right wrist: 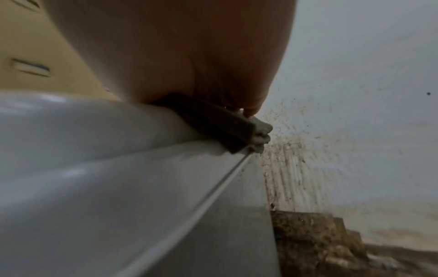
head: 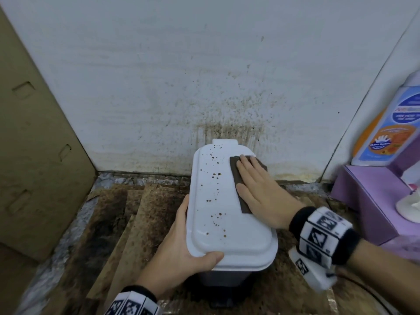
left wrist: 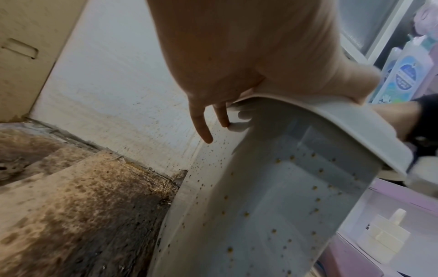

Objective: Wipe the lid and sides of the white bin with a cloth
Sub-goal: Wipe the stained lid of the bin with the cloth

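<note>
The white bin (head: 229,253) stands on the floor against the wall, its lid (head: 216,201) dotted with brown spots. A dark brown cloth (head: 236,178) lies on the lid's far right part. My right hand (head: 256,189) presses flat on the cloth, fingers straight. In the right wrist view the cloth (right wrist: 213,123) is squeezed between the palm (right wrist: 189,46) and the lid's rim (right wrist: 94,150). My left hand (head: 181,242) grips the lid's near left corner, thumb on top, fingers down the side. The left wrist view shows the bin's side (left wrist: 272,206), also speckled, under that hand (left wrist: 225,56).
A tall cardboard box (head: 34,144) stands at the left. The wall (head: 227,123) behind the bin is stained brown. Dirty cardboard sheets (head: 127,223) cover the floor. At the right are a purple box (head: 375,196) and a soap bottle (head: 391,133).
</note>
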The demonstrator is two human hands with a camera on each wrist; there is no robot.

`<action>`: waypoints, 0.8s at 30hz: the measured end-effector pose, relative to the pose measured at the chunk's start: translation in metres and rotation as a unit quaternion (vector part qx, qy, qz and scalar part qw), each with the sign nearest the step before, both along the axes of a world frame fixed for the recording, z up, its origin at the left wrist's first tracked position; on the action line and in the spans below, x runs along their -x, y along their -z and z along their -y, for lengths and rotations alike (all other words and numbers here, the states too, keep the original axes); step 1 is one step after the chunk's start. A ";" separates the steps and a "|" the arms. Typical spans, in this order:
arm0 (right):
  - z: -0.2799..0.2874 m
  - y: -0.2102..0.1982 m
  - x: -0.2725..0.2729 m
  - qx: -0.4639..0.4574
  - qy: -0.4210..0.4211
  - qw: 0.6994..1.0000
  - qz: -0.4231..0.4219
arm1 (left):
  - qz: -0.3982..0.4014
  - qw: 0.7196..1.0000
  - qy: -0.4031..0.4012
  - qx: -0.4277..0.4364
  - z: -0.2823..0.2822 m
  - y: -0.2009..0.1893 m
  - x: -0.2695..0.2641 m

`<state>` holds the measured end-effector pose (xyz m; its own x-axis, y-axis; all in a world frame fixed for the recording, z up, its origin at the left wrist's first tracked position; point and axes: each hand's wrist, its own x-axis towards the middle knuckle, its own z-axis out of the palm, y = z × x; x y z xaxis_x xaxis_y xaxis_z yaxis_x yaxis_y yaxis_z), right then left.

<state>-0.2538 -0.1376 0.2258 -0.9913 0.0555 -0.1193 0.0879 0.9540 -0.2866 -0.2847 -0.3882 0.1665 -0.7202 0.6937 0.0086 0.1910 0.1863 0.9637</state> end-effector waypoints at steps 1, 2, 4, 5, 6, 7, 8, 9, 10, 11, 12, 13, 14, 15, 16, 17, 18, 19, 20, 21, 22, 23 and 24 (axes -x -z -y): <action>0.007 0.000 -0.013 0.007 0.002 1.000 -0.006 | 0.000 1.000 -0.003 0.002 0.000 0.001 0.000; 0.015 0.001 -0.025 0.014 0.003 1.000 -0.015 | -0.001 1.000 -0.006 0.005 0.001 0.002 0.000; 0.030 0.003 -0.050 0.024 0.006 0.999 -0.030 | -0.004 1.000 -0.008 0.008 0.002 0.003 -0.001; 0.038 0.005 -0.061 0.021 0.005 0.999 -0.037 | -0.007 1.000 -0.009 0.009 0.002 0.003 -0.001; 0.045 0.006 -0.071 0.013 0.003 0.999 -0.042 | -0.011 1.000 -0.009 0.011 0.002 0.003 -0.001; 0.051 0.007 -0.079 0.005 0.004 0.999 -0.045 | -0.015 1.000 -0.010 0.013 0.002 0.004 -0.001; 0.055 0.009 -0.085 0.001 0.008 0.999 -0.047 | -0.019 1.000 -0.010 0.013 0.002 0.003 -0.001; 0.058 0.011 -0.089 0.001 0.012 0.999 -0.051 | -0.022 1.000 -0.008 0.012 0.001 0.003 -0.001; 0.060 0.011 -0.091 0.001 0.014 0.998 -0.057 | -0.023 1.000 -0.007 0.011 0.001 0.002 -0.002; 0.060 0.012 -0.091 0.000 0.015 0.998 -0.062 | -0.024 1.000 -0.006 0.009 0.001 0.002 -0.002; 0.059 0.013 -0.091 -0.003 0.013 0.998 -0.065 | -0.023 1.000 -0.004 0.008 0.001 0.002 -0.002; 0.058 0.014 -0.090 -0.006 0.011 0.998 -0.067 | -0.022 1.000 -0.003 0.006 0.001 0.002 -0.002; 0.057 0.014 -0.090 -0.008 0.010 0.997 -0.069 | -0.021 1.000 -0.002 0.006 0.001 0.001 -0.002; 0.057 0.014 -0.089 -0.007 0.011 0.997 -0.074 | -0.020 1.000 0.000 0.008 0.001 0.000 -0.002; 0.057 0.015 -0.089 -0.004 0.013 0.997 -0.076 | -0.018 1.000 0.004 0.009 0.001 -0.001 -0.001; 0.058 0.015 -0.088 -0.001 0.016 0.997 -0.078 | -0.012 1.000 0.014 0.011 0.002 -0.001 0.000; 0.060 0.015 -0.088 0.000 0.018 0.997 -0.080 | -0.002 0.999 0.031 0.010 0.004 -0.002 0.002; 0.061 0.014 -0.086 -0.002 0.021 0.996 -0.083 | 0.009 0.998 0.054 0.011 0.006 -0.002 0.004; 0.063 0.015 -0.085 -0.010 0.023 0.996 -0.088 | 0.017 0.997 0.074 0.015 0.008 -0.003 0.006; 0.064 0.015 -0.082 -0.024 0.023 0.995 -0.093 | 0.017 0.996 0.087 0.019 0.010 -0.004 0.007; 0.065 0.015 -0.080 -0.038 0.022 0.994 -0.099 | 0.014 0.996 0.091 0.019 0.010 -0.005 0.007; 0.067 0.015 -0.077 -0.049 0.021 0.993 -0.105 | 0.009 0.996 0.091 0.015 0.010 -0.006 0.006; 0.069 0.015 -0.074 -0.059 0.021 0.992 -0.110 | 0.004 0.996 0.091 0.008 0.009 -0.007 0.005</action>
